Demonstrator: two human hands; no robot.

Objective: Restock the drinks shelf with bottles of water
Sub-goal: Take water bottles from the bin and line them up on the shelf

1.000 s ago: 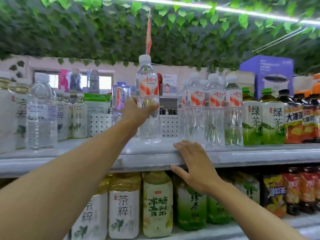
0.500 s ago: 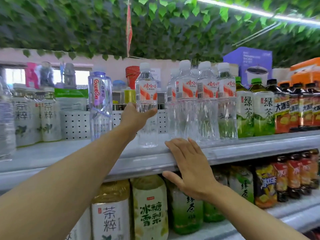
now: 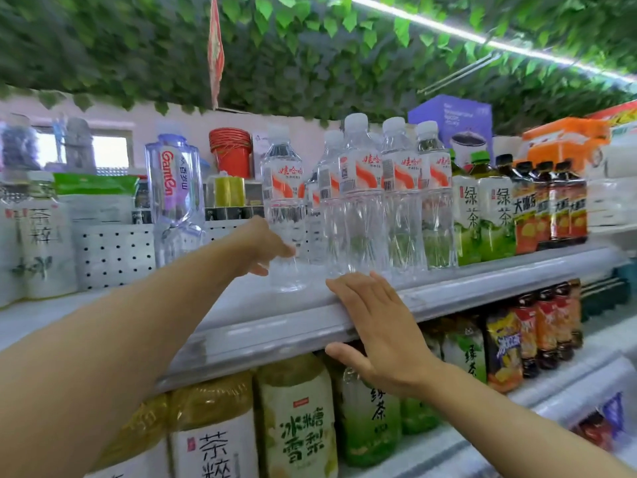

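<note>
Left hand (image 3: pixel 267 248): reached onto the shelf (image 3: pixel 262 326); thumb and fingers are curled round the lower body of the water bottle (image 3: pixel 284 215), which is grasped upright with its base on the shelf.
Bottle position: just left of the stocked row (image 3: pixel 386 198) of like water bottles, a narrow gap between.
Right hand (image 3: pixel 375 331): released, fingers straight, laid flat over the shelf's front edge, below the row.
Done: several bottles are lined up; this one is set down.
Left: release is judged pending; bare shelf remains left of the left hand, so more stock is probably needed.
</note>
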